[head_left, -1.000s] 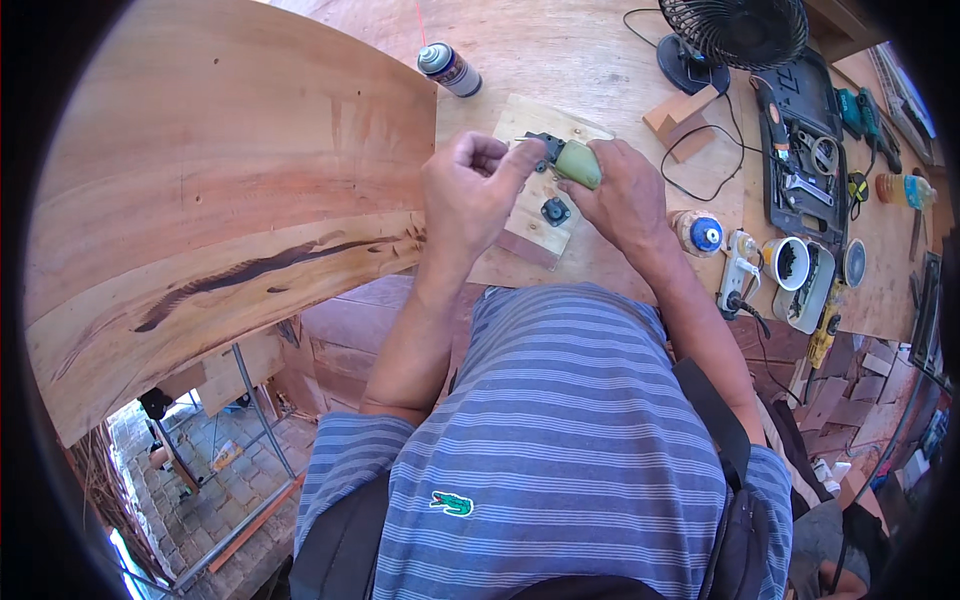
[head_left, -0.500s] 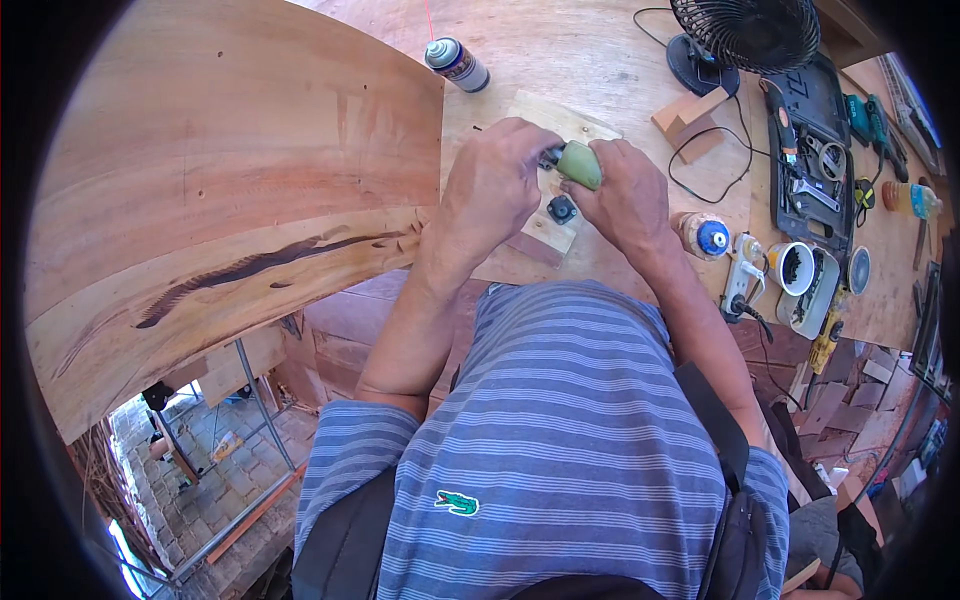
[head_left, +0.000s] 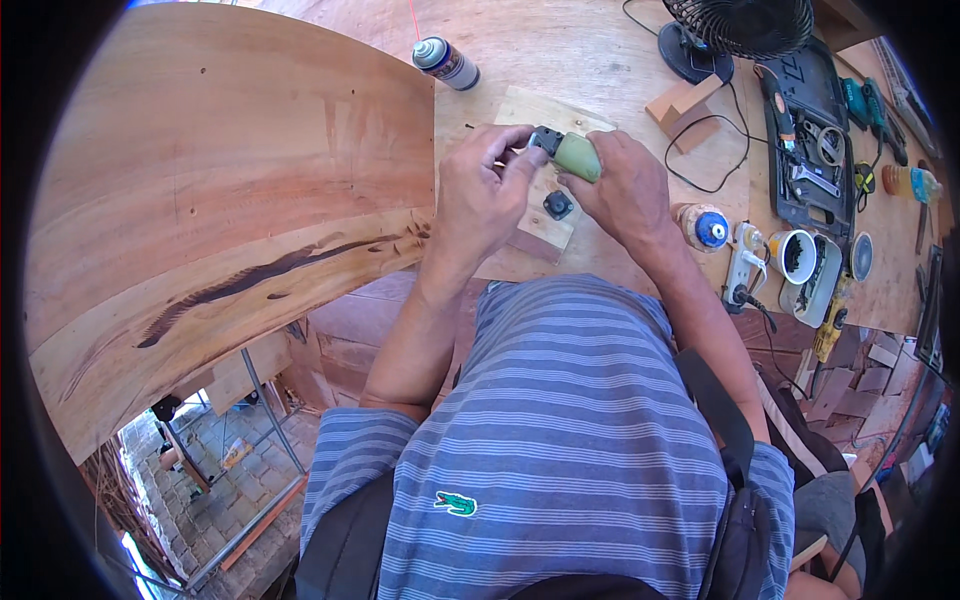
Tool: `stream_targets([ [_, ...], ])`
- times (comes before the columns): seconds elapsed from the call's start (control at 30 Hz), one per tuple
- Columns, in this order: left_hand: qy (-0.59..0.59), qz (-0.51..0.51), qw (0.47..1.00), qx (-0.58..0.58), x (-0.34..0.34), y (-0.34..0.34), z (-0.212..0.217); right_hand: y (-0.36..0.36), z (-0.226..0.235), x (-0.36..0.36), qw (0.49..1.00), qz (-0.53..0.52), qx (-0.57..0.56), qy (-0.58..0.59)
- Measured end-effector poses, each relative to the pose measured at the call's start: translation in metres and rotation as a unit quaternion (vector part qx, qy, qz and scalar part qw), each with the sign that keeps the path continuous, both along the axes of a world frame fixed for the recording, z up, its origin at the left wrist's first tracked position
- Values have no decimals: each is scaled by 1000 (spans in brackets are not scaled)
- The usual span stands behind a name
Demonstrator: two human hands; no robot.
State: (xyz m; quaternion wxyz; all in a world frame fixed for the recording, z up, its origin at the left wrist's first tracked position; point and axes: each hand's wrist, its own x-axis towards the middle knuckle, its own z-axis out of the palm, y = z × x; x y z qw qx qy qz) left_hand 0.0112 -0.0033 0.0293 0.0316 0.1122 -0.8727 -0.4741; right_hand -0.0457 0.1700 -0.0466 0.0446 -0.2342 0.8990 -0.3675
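Two bare hands meet above the middle of the frame, and I watch them from far away. My right grip (head_left: 630,190) is wrapped around a green piece (head_left: 578,156), which looks smooth, with rounded sides. A dark, blocky black end (head_left: 547,141) sticks out of it to the left. My left grip (head_left: 485,185) has its thumb and fingers bent in at that black end; I cannot tell if they pinch it or only touch it.

The green piece is up over a pale wood board (head_left: 530,105). The board is flat and set at a slant, with a redder strip along its near end. A small black part (head_left: 558,205) with a round middle sits on the board, just below the green piece.

All this is on a wooden counter (head_left: 560,55) with a worn, cloudy top. At the left of the frame, a big wood panel (head_left: 250,130) has a long dark streak and little holes. Its right edge comes near my left wrist, so I see only a thin gap there. A round metal spray can (head_left: 446,63) stands at the top, close to that edge.

My widest bare space is at the top middle, between the can and the black fan (head_left: 742,20). To the right, square wood blocks (head_left: 685,110) and a bottle (head_left: 705,228) with a blue top leave less room. The counter's front edge is close to the striped shirt (head_left: 570,400).
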Motion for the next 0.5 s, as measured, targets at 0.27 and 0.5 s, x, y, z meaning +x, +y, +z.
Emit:
stream_targets([
  [0.27,151,-72,982,-91,-20,-30,-22,1,1,1,1000,13,0,-4],
  [0.5,-56,107,991,-59,-14,-5,10,0,2,2,1000,8,11,-7],
])
